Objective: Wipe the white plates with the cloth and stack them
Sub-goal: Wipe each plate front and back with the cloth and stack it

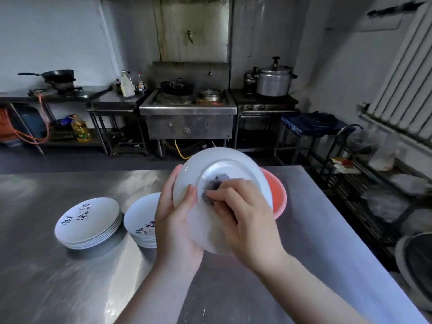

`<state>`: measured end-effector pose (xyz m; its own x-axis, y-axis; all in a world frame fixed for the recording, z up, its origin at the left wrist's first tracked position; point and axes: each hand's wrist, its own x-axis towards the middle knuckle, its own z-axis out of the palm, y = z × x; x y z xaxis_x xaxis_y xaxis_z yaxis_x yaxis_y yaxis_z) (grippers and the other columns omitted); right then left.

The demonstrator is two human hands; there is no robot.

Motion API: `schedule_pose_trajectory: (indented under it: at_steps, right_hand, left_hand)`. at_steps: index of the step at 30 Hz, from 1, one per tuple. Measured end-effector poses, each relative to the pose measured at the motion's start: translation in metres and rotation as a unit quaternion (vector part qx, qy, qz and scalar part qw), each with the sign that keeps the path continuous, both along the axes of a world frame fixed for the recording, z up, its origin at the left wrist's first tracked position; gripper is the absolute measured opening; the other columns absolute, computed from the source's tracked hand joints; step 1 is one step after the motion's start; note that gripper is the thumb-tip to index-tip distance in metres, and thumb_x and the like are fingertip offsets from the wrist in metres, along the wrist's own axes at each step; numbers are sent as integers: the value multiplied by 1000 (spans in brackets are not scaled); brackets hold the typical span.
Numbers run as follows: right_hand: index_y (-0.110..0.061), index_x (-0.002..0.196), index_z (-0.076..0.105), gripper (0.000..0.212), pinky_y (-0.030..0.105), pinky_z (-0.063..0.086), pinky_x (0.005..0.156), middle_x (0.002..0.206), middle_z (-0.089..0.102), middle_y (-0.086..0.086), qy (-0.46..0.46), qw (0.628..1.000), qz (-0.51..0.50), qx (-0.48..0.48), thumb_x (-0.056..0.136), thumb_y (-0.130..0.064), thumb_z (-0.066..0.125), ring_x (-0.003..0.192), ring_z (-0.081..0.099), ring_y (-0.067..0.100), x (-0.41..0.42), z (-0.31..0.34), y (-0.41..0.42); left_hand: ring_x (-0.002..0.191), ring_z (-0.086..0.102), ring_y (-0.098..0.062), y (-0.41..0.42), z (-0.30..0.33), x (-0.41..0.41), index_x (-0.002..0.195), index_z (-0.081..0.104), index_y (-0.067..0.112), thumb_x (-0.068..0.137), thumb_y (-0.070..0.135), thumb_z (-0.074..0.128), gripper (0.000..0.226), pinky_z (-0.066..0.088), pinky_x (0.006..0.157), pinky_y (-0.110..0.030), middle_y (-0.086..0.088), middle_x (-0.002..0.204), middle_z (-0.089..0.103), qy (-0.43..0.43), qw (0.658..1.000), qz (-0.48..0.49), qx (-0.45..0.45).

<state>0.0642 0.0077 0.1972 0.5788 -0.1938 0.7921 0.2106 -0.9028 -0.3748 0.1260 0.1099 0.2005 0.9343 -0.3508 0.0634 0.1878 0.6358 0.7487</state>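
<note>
Two hands on one glossy round plate (217, 174)
Left hand (177, 220) grips its rim; right hand's (243, 211) curled fingers (224, 195) press a dark cloth (211, 191).

Steel table (70, 288): bare surface across near left, far left and near right; open passage for hand there.
Obstacle, left of centre: plate stack (87, 222).
Obstacle, just beside it to right: second plate stack (140, 220), partly hidden; narrow gap between stacks.
Obstacle, far right of centre: pink basin (279, 195), mostly hidden behind raised plate (210, 164); possibly touching it, unclear.
Strip along table's far edge bare.
</note>
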Motion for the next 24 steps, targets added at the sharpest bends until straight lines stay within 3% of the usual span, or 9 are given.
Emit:
schedule_pose_trajectory:
  at_steps: [3,6,9,11,13,16,18,20,24]
  right_hand:
    - [-12,97,70,15,34,46,74,100,61,-3,-4,999,27,-27,90,-8,58,85,58,23,-16,-19,-10]
    - [-12,96,71,16,33,47,79,101,59,-7,3,999,-22,39,88,-5,59,91,57,20,-23,-27,-31]
    - [-15,96,70,19,32,47,81,99,59,-11,19,997,-27,66,86,-2,60,95,56,18,-18,-26,-36]
    - [-18,96,69,21,26,47,82,98,61,-13,0,992,-6,128,86,-2,59,97,58,15,-16,-24,-38]
    - [-20,97,68,21,17,47,84,99,61,-14,-8,977,25,210,87,-3,60,100,61,12,-19,-20,-40]
    - [-27,103,68,17,23,48,89,103,65,-17,92,970,77,211,87,-23,65,107,59,14,-23,-19,-38]
    - [-34,99,69,16,33,49,89,101,66,-21,171,964,84,184,84,-38,67,105,58,13,-25,-22,-38]
    - [-37,94,68,15,37,50,87,97,66,-23,213,946,104,219,81,-42,69,101,58,16,-28,-21,-40]
    - [-35,86,68,23,25,48,79,89,65,-17,264,918,157,252,74,-55,67,92,59,12,-34,-22,-46]
  left_hand:
    - [117,64,-31,7,-2,11,130,59,29,81,17,63,51,51,95,-46,-7,128,68,3,1000,4,-9]
    - [115,66,-26,16,-13,18,131,60,25,82,16,65,50,56,89,-38,-5,129,67,-30,999,11,15]
    - [117,63,-30,24,-30,19,131,61,18,81,15,64,51,50,97,-44,-11,129,66,-42,997,-30,63]
    - [116,65,-25,33,-40,19,123,68,25,76,15,70,48,50,94,-37,-4,123,70,-90,986,-61,124]
    - [109,67,-14,43,-46,17,115,71,34,75,15,69,45,52,86,-22,4,118,72,-188,953,-118,205]
    - [105,68,-6,52,-46,13,115,70,35,77,13,66,44,49,82,-12,7,116,73,-236,917,-206,245]
    - [104,68,-7,54,-43,14,115,70,31,78,11,66,42,51,82,-14,5,114,73,-240,909,-228,252]
    - [104,68,-13,55,-37,17,114,70,27,77,11,67,40,53,85,-21,1,115,72,-238,901,-251,262]
    - [106,65,-8,56,-23,26,117,66,27,79,11,68,41,51,86,-19,6,118,68,-278,859,-300,308]
